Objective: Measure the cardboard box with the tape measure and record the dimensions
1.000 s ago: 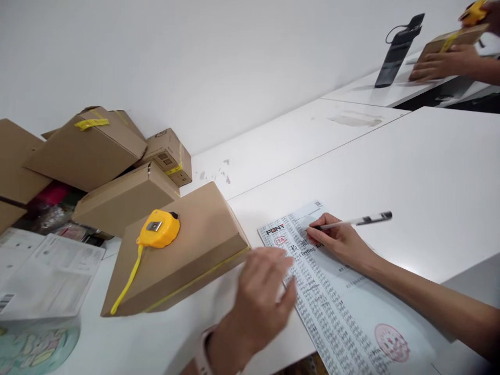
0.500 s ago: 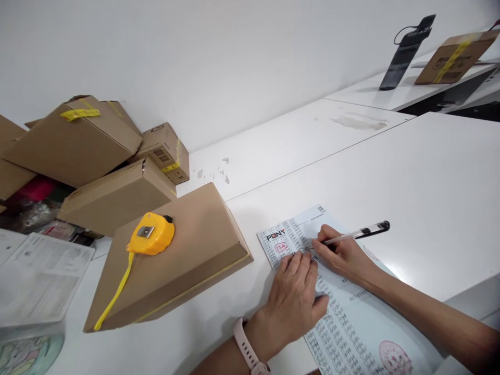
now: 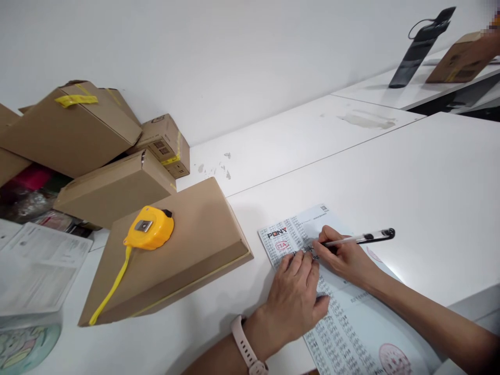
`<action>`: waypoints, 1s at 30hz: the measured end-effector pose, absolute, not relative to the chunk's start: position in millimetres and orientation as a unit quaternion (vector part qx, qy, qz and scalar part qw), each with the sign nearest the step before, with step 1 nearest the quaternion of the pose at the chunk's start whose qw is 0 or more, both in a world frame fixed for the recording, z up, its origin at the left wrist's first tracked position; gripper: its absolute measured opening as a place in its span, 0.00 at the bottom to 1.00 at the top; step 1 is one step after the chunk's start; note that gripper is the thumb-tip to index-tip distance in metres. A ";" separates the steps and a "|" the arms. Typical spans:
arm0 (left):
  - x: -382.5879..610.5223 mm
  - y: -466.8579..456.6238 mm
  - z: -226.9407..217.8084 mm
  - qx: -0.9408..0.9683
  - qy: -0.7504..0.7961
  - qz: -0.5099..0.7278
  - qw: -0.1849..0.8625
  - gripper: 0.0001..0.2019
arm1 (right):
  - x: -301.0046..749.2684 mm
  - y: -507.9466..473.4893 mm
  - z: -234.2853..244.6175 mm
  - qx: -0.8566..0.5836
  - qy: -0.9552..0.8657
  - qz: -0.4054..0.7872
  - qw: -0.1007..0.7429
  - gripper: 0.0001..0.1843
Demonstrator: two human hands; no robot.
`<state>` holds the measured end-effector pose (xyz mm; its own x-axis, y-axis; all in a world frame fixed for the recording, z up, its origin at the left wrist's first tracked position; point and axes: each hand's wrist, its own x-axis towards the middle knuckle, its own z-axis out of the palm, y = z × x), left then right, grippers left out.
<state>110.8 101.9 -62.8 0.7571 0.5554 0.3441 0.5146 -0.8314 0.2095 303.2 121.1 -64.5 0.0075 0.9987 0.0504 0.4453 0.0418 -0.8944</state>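
Observation:
A light-blue printed sheet (image 3: 363, 317) with handwritten columns, a "PONY" logo and red stamps lies on the white table. My left hand (image 3: 295, 297) rests flat on it, fingers stretched out, a pink watch band on the wrist. In a writing grip, my right hand (image 3: 346, 260) holds a pen (image 3: 369, 237) with a clear barrel and black end. The pen's tip is at the sheet's upper part, just beyond my left fingertips; the exact contact is hard to make out. To the left, a yellow tape measure (image 3: 152, 229) sits on a flat cardboard box (image 3: 195, 224), its blade partly drawn out.
Several cardboard boxes (image 3: 70, 130) are piled at the back left. Printed papers (image 3: 42, 265) and a rounded pale-green item (image 3: 31, 346) lie at the left edge. A dark bottle (image 3: 414, 57) and another box (image 3: 449, 65), touched by another person's hand (image 3: 484, 52), are at the far right.
The view has shifted slightly. Another person's hand has come to the far-right box. My right hand and the pen have moved only a little; my left hand stays on the sheet.

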 end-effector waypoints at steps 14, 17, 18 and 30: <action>109.9 101.2 -60.7 0.940 0.286 0.177 0.058 0.28 | 305.9 120.6 -63.0 -0.605 -0.595 0.354 0.392 0.18; 110.2 101.4 -60.5 0.940 0.286 0.175 0.058 0.28 | 305.3 121.3 -64.2 -0.603 -0.599 0.350 0.395 0.19; 110.3 101.5 -60.5 0.941 0.285 0.175 0.057 0.28 | 305.2 121.5 -64.5 -0.602 -0.600 0.351 0.394 0.18; 110.0 101.6 -60.6 0.942 0.284 0.172 0.056 0.28 | 305.6 121.8 -61.5 -0.611 -0.596 0.341 0.394 0.18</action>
<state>110.0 101.6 -60.6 0.7795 0.5546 0.2913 0.5160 -0.8321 0.2036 305.6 121.8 -61.5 0.0573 0.9969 0.0532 0.4588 0.0210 -0.8883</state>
